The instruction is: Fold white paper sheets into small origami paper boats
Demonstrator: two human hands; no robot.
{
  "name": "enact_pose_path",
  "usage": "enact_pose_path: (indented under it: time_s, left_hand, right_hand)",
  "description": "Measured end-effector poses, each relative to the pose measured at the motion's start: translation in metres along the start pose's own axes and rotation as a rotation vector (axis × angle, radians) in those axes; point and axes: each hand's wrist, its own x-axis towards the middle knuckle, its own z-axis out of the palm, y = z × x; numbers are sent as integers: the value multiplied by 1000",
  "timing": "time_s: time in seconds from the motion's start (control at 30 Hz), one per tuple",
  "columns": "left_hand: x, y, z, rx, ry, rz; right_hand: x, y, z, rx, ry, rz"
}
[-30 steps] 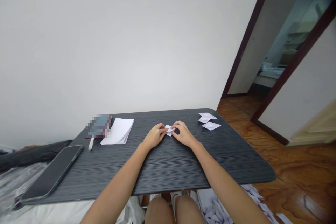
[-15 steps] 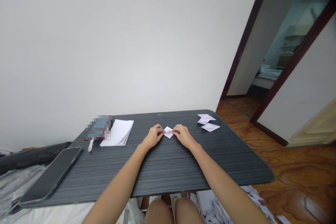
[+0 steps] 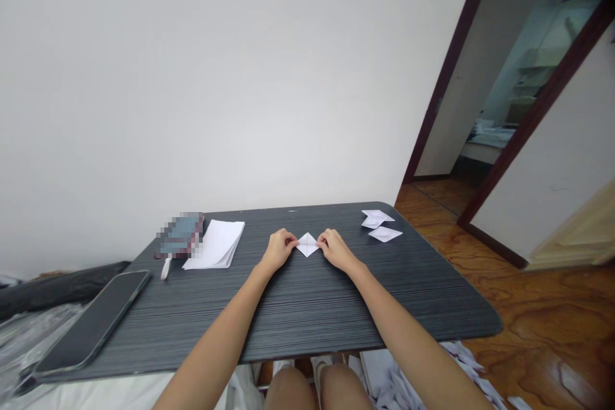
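A small white piece of folded paper (image 3: pixel 307 245), diamond-shaped with creases across its middle, is near the centre of the dark table (image 3: pixel 307 314). My left hand (image 3: pixel 281 247) pinches its left corner between thumb and fingers. On the opposite side, my right hand (image 3: pixel 335 248) has its fingers closed on the right corner. The fingertips cover both side corners, while the top and bottom points show. Several folded white paper pieces (image 3: pixel 385 234) lie to the right of my right hand, near the table's far right corner.
Left of my hands lies a stack of white paper sheets (image 3: pixel 218 245), beside a blurred-out bluish item (image 3: pixel 180 235) with a white strap. A phone (image 3: pixel 96 320) rests at the table's left edge. Below the front edge are many folded white papers (image 3: pixel 396 384). A wall stands behind.
The folded paper now shows wider and flatter between my hands, with more of its creased face visible. Both hands stay at its side corners, nearly in the same place.
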Motion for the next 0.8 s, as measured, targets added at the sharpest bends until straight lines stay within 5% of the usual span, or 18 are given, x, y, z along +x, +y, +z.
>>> enact_pose_path:
  time_s: [0.17,0.37,0.63,0.8]
  left_hand:
    - [0,1,-2,11,-28,-26]
    - [-4,7,-2,-28,-116,157]
    - [-4,12,-1,-11,-161,277]
    - [-2,14,1,-38,-175,235]
  right_hand:
    - [-1,-2,-1,-30,-27,-11]
    - [-4,-8,-7,112,-30,-151]
    - [-3,-10,-3,192,-11,-112]
    - [-2,-10,-3,196,-14,-48]
